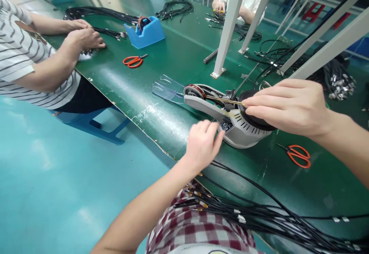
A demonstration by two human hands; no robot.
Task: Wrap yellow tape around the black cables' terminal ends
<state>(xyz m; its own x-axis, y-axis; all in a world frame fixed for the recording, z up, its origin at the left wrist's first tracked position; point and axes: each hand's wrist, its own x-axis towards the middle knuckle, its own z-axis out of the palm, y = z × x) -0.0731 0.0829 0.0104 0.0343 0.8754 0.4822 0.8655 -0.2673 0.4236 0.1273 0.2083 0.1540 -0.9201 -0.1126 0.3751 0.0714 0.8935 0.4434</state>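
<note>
A grey machine [245,136] with a black round part stands on the green bench, carrying a roll of amber tape [193,91] at its left end. From the roll, a narrow strip of tape [223,100] runs to my right hand [291,106], whose thumb and fingers are pinched on its end above the black part. My left hand [203,144] is beside the machine's near side, fingers loosely curled and thumb apart, with nothing visible in it. Whether it touches the housing is unclear. A clear plastic piece [168,88] sticks out past the roll.
Black cables [259,211] lie along the near edge and my lap. Orange-handled scissors [298,156] lie at right, another pair [134,61] farther back. A blue tape dispenser [147,33] stands behind. White posts [229,27] rise at right. Co-workers' hands [83,39] are at left and at the back.
</note>
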